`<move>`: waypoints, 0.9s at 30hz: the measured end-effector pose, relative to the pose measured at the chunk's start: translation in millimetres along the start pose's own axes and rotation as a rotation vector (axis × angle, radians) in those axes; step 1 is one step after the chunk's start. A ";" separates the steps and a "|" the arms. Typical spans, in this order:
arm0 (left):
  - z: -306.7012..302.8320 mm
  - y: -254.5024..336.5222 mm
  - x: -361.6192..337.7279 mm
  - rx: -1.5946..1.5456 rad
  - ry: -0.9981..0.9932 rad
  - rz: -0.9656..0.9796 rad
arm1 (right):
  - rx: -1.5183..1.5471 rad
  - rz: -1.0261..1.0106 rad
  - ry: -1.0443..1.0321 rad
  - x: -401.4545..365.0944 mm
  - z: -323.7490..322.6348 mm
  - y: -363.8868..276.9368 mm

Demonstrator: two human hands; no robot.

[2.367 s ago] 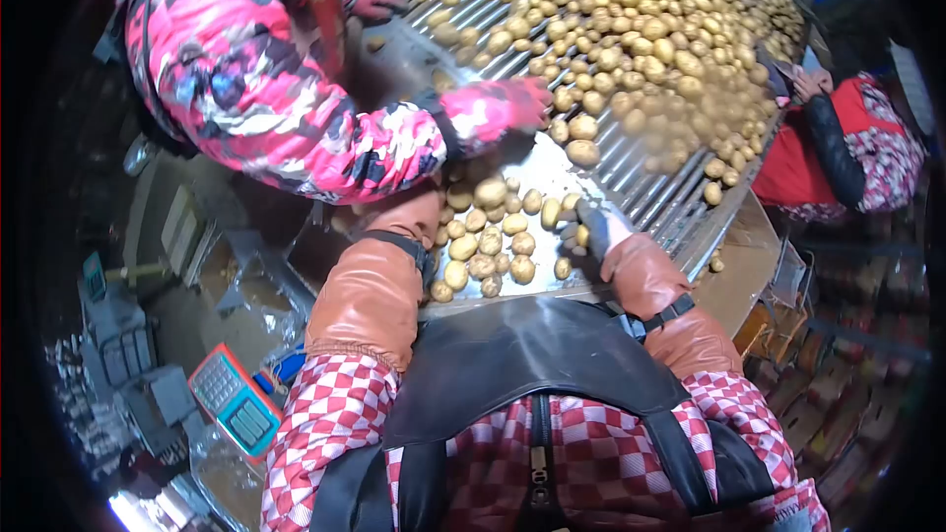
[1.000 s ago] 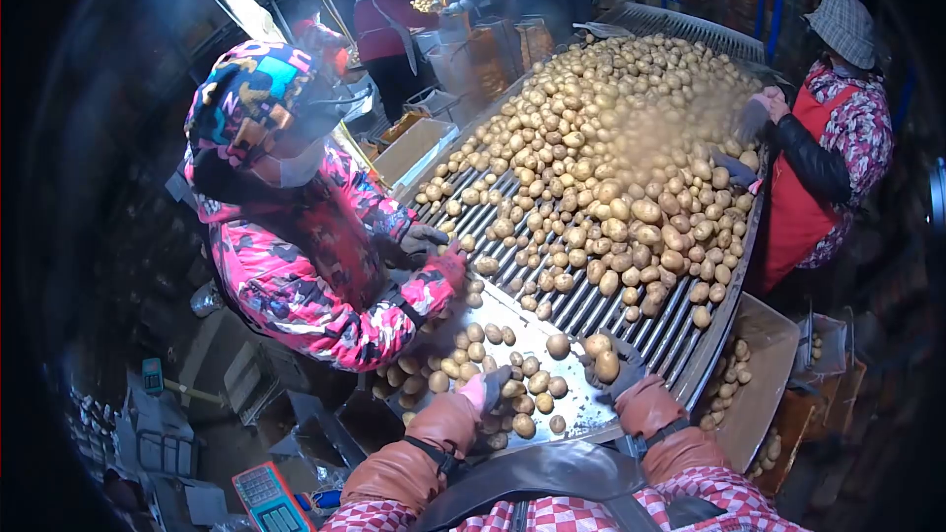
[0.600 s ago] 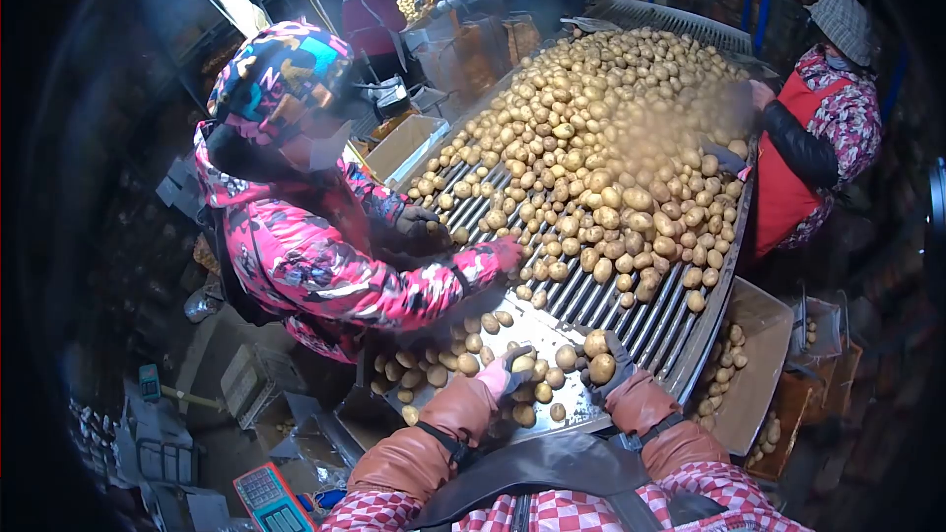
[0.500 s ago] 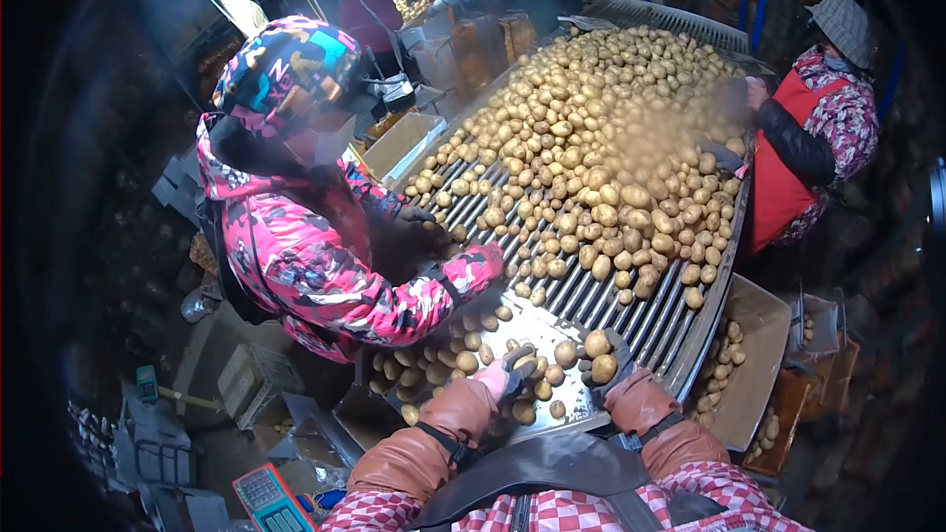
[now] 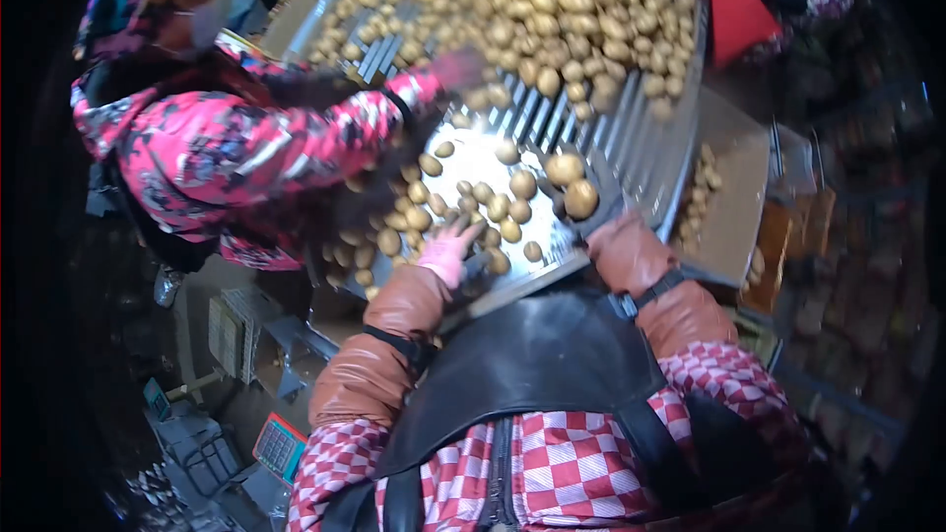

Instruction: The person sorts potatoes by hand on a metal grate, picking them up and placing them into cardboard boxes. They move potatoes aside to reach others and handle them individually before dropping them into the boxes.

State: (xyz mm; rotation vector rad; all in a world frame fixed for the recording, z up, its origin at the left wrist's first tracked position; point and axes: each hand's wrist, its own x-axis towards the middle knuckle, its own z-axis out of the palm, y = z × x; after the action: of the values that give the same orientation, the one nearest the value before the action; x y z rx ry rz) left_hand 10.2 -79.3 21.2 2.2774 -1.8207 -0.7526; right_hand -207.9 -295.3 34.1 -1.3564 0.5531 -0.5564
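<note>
My left hand (image 5: 451, 252), in a pink and grey glove, reaches over the shiny metal tray (image 5: 473, 153). Its fingers are stretched apart, touching or just above several small potatoes (image 5: 498, 207). In my dark-gloved right hand (image 5: 603, 199), at the tray's right side, sit two larger potatoes, one upper potato (image 5: 565, 169) and one lower potato (image 5: 581, 199), with the fingers curled about them. More loose potatoes lie between my hands, and a heap gathers at the tray's left end.
Beyond the tray, a slatted metal rack (image 5: 616, 128) carries a big potato pile (image 5: 552, 10). A co-worker in a pink patterned jacket (image 5: 227, 153) leans in from the left, one blurred hand (image 5: 458, 69) over the rack. Another person's red apron (image 5: 739, 10) shows at right, near a cardboard box (image 5: 729, 187) with potatoes.
The view has tipped downward, so the scene sits higher. My left hand has shifted left, toward the heap. My right hand now cradles two potatoes. The co-worker's arm reaches further over the rack.
</note>
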 end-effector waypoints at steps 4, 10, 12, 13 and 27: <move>9.5 -26.9 -34.2 -0.049 0.100 0.055 | 1.232 0.346 0.053 0.9 -0.2 7.6; 9.7 -34.0 -61.9 -0.230 0.336 0.025 | 1.289 0.426 0.132 -18.9 -35.2 6.8; 11.0 -28.0 -68.1 -0.242 0.404 -0.055 | 1.371 0.397 0.108 -29.5 -52.4 4.6; 12.7 -29.7 -70.3 -0.220 0.435 -0.053 | 1.377 0.385 0.107 -32.3 -64.6 9.9; 47.1 -60.9 -85.8 -0.109 0.512 -0.146 | 1.394 0.245 0.562 -137.8 -171.0 12.4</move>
State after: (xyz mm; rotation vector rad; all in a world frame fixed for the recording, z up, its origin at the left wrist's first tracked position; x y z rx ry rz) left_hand 29.5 27.2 -18.4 2.2743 -1.3606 -0.2375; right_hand -423.4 -329.6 6.1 0.2026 0.5665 -0.8715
